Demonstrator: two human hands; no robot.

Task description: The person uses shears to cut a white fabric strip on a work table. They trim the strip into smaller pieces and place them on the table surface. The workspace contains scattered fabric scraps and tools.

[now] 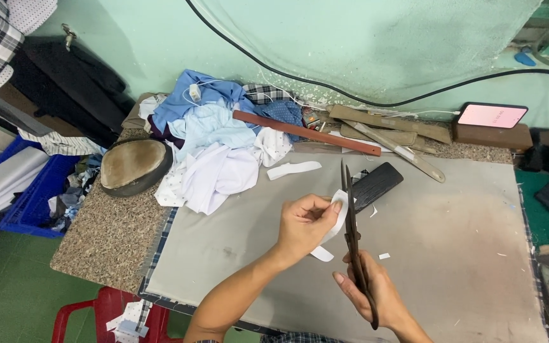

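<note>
I saw the grey-covered counter (452, 254) below me, with a heap of blue and white cloth (214, 149) at its far left. Over its middle, my right hand (371, 293) had its fingers clamped on long dark shears (352, 235), blades upright. My left hand (305, 225) pinched a white fabric strip (337, 219) against them.

Tailoring workshop, padded cutting table (452, 254), heaped fabric scraps (214, 146), wooden rulers (306, 132), shears (352, 235)

clothes heap (214, 143), phone (492, 115) (lit), blue crate (33, 203)
</note>
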